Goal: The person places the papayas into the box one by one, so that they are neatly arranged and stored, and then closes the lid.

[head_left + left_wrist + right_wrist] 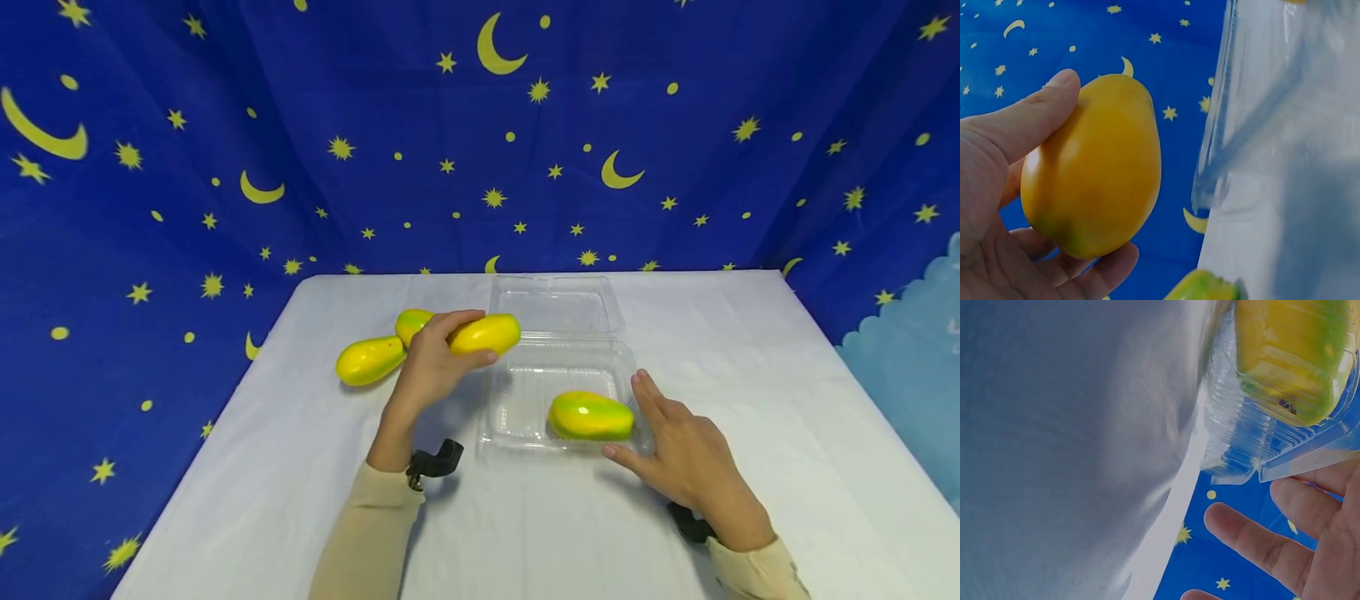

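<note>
My left hand (435,358) grips a yellow papaya (489,334) between thumb and fingers, raised beside the left rim of a clear plastic clamshell container (517,383). In the left wrist view that papaya (1094,169) is mostly yellow, with a green patch at its lower end. A second, yellow-green papaya (592,417) lies inside the container's base at the front right. My right hand (690,454) has its fingers spread at the container's right front corner, close against its wall; firm contact cannot be made out. In the right wrist view the papaya (1291,356) shows through the clear wall.
Left of the container, two more papayas lie on the white-covered table (262,500): one in front (369,361) and one behind (412,323), partly hidden by my left hand. The container's lid (555,304) is folded back. A blue star-patterned curtain (420,108) hangs behind.
</note>
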Demonstrator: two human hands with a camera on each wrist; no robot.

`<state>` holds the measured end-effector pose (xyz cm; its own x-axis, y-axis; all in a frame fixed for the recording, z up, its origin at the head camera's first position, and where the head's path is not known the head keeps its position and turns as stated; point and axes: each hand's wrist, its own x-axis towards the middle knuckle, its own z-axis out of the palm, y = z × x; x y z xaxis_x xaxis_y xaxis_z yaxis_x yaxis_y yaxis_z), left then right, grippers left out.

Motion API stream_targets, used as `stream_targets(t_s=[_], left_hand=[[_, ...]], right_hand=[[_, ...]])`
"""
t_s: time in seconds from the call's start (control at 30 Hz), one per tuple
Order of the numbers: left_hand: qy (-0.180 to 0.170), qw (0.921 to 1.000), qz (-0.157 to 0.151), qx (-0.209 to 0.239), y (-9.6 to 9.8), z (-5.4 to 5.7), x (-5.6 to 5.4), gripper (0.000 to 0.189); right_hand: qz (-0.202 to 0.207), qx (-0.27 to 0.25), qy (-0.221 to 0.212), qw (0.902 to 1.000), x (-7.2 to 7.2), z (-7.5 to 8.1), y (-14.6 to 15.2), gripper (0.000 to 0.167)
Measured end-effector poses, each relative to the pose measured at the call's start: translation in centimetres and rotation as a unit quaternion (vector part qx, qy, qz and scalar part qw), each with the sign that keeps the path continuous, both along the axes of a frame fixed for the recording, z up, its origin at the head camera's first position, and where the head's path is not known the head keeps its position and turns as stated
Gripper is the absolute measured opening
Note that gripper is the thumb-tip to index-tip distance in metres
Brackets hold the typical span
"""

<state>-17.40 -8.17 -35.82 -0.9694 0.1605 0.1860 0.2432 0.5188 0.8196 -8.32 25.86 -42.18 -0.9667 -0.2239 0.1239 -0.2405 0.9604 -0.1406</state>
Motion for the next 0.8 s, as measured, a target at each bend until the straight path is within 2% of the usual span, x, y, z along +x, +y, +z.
stream_targets(t_s=[0.23,0.4,0.57,0.8], left_hand=[[0.019,0.9996,-0.019,0.005,2.2,0.7,0.5,0.060],[0.020,0.9994,-0.028,0.003,3.7,1.1,0.6,0.061],[0.021,0.9992,-0.031,0.013,4.9,0.9,0.6,0.061],[0.020,0.9967,-0.063,0.046,7.3,0.2,0.5,0.062]], right_hand=[[-0.002,-0.004,-0.010,0.9999,0.0,0.0,0.0,0.111],[-0.008,-0.002,-0.017,0.9998,-0.1,0.1,0.0,0.111],[-0.010,-0.001,-0.022,0.9997,-0.2,0.3,-0.2,0.111],[-0.015,-0.001,-0.026,0.9995,-0.1,0.2,-0.2,0.111]])
